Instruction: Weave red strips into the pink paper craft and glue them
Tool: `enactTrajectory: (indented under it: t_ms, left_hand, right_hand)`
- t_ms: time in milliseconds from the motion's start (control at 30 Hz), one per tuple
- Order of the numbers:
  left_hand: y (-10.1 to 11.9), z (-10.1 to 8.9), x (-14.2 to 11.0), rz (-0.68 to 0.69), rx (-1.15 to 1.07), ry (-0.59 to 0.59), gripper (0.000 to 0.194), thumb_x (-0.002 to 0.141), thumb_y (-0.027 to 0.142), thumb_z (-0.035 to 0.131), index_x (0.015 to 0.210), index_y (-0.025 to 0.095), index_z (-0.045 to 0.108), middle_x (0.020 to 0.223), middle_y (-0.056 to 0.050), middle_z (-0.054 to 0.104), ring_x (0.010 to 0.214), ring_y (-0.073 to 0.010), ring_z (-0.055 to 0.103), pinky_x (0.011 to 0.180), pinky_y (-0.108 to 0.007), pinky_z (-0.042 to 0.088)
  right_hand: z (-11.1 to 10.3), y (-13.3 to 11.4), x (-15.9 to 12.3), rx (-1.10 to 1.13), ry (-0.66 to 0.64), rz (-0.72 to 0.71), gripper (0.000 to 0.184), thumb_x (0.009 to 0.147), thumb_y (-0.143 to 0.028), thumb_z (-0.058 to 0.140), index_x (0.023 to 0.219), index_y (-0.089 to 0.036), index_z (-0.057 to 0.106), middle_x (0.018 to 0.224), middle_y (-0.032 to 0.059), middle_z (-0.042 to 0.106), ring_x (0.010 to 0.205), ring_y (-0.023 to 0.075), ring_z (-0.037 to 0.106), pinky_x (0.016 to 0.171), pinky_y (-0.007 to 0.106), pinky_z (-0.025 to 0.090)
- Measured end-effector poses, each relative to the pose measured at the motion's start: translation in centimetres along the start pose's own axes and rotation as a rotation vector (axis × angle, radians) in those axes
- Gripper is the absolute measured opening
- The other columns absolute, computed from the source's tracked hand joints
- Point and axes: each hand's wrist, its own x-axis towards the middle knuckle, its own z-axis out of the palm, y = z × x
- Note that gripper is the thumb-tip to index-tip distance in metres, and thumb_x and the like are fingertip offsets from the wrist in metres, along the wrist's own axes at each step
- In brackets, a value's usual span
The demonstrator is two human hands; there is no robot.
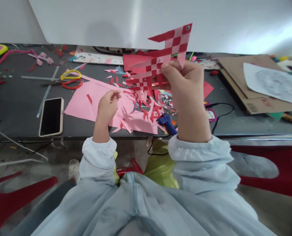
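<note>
My right hand (185,83) is closed on a woven paper fish (164,54) made of red and pink strips, holding it up above the table; a small eye sits at its top right corner. My left hand (108,105) hovers lower to the left, fingers curled and pinched together over a sheet of pink paper (96,101); whether anything is in them I cannot make out. Loose red and pink paper strips (146,109) lie below the fish.
On the dark table (18,105) lie a phone (51,116), scissors with yellow and red handles (71,79), a blue glue gun (167,122) with a black cable, a glitter bag and cardboard (249,85) with a drawing. Red plastic chairs stand below.
</note>
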Motion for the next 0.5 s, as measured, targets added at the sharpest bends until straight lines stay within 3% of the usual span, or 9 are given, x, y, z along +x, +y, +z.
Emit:
enactTrajectory:
  t_ms: [167, 300, 367, 433, 500]
  left_hand:
    - [0.7, 0.4, -0.1, -0.032, -0.096, -0.116, 0.053, 0.082, -0.001, 0.035, 0.124, 0.020, 0.060, 0.133, -0.009, 0.067, 0.126, -0.0160, 0.062, 0.087, -0.029, 0.061]
    - [1.1, 0.9, -0.4, -0.099, -0.260, -0.210, 0.037, 0.100, 0.026, 0.033, 0.126, 0.027, 0.060, 0.131, -0.007, 0.068, 0.124, -0.0215, 0.064, 0.074, -0.033, 0.064]
    - [1.1, 0.7, -0.6, -0.111, -0.298, -0.239, 0.042, 0.104, 0.041, 0.026, 0.122, 0.026, 0.061, 0.123, -0.008, 0.072, 0.118, -0.0214, 0.068, 0.074, -0.034, 0.064]
    - [1.2, -0.1, -1.0, -0.086, -0.231, -0.231, 0.042, 0.103, 0.040, 0.027, 0.119, 0.022, 0.061, 0.121, -0.010, 0.072, 0.117, -0.0209, 0.068, 0.078, -0.033, 0.063]
    - [1.5, -1.3, -1.7, -0.031, -0.014, -0.173, 0.037, 0.101, 0.031, 0.033, 0.119, 0.018, 0.062, 0.125, -0.012, 0.070, 0.118, -0.0220, 0.067, 0.084, -0.036, 0.061]
  right_hand:
    - [-0.4, -2.3, 1.2, 0.173, -0.024, 0.034, 0.021, 0.081, -0.014, 0.068, 0.062, -0.017, 0.060, 0.060, -0.0029, 0.060, 0.053, 0.0070, 0.061, 0.056, 0.026, 0.054]
    - [-0.6, -4.7, 2.0, 0.200, -0.032, 0.121, 0.024, 0.083, -0.012, 0.064, 0.061, -0.018, 0.058, 0.056, -0.0039, 0.058, 0.049, 0.0044, 0.057, 0.050, 0.020, 0.052]
    - [-0.8, -5.8, 2.1, 0.209, -0.025, 0.143, 0.027, 0.085, -0.008, 0.058, 0.060, -0.018, 0.058, 0.053, -0.0046, 0.053, 0.047, 0.0049, 0.057, 0.045, 0.018, 0.049]
    - [-1.1, -6.5, 2.0, 0.208, -0.052, 0.116, 0.029, 0.085, -0.006, 0.056, 0.059, -0.017, 0.058, 0.054, -0.0037, 0.055, 0.046, 0.0052, 0.056, 0.045, 0.019, 0.049]
    - [-1.5, -6.8, 1.7, 0.210, -0.078, 0.067, 0.027, 0.083, -0.005, 0.056, 0.059, -0.017, 0.059, 0.054, -0.0035, 0.055, 0.045, 0.0058, 0.055, 0.045, 0.021, 0.051]
